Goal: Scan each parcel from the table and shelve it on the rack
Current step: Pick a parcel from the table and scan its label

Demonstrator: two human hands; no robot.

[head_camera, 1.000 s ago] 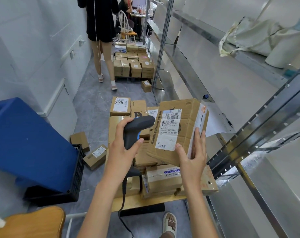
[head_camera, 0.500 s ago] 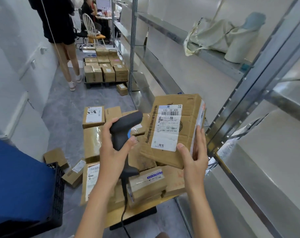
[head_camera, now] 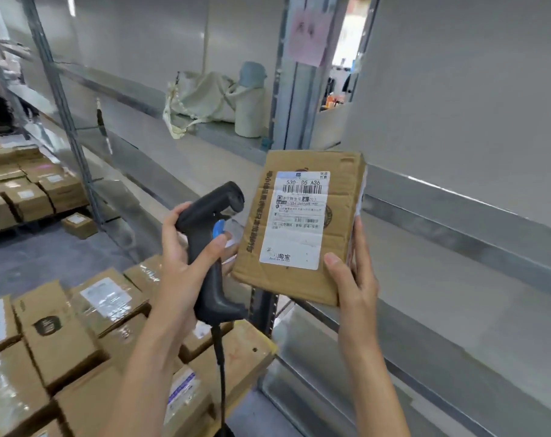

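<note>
My right hand [head_camera: 353, 279] grips a flat brown cardboard parcel [head_camera: 340, 197] by its lower right corner and holds it upright, its white shipping label [head_camera: 296, 219] facing me. My left hand [head_camera: 186, 263] holds a black corded barcode scanner [head_camera: 211, 216], its head close to the parcel's left edge and my forefinger on the blue trigger. Behind the parcel runs the grey metal rack [head_camera: 456, 279] with a bare shelf at hand height. Several more taped parcels [head_camera: 78, 326] lie on the wooden table [head_camera: 252, 351] at the lower left.
A pale cloth bag [head_camera: 204, 99] and a cylindrical container [head_camera: 250, 105] sit on an upper rack shelf. Rack uprights [head_camera: 63, 105] stand at the left and centre. More cartons [head_camera: 25, 190] are stacked on the floor at the far left. A pink note [head_camera: 308, 36] hangs on a post.
My view has swung right, from the aisle and table toward the rack. Both hands have risen with the scanner and parcel, now in front of the shelves; the grips are unchanged.
</note>
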